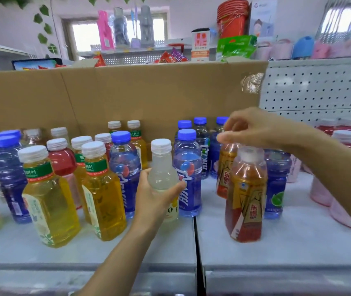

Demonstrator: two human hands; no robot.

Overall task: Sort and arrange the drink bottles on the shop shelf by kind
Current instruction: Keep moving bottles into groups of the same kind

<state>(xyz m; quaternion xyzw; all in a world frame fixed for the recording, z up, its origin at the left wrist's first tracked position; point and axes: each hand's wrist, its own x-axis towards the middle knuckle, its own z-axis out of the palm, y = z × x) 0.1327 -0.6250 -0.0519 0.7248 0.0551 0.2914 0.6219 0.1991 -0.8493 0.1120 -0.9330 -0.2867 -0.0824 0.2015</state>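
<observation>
My left hand (pixel 157 199) is wrapped around the pale cloudy bottle (pixel 162 167), which stands upright mid-shelf (pixel 298 242), just left of the seam and between blue bottles (pixel 188 159). My right hand (pixel 255 129) hovers with its fingers curled over the rear amber bottle (pixel 225 167); I cannot tell whether it pinches the cap.

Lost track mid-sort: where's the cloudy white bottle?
Centre of the head view, the cloudy white bottle is held by the left hand between two blue bottles.

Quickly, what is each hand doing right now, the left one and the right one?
Left hand: holding the pale cloudy bottle.
Right hand: fingers curled above the rear amber bottle; grip cannot be told.
</observation>
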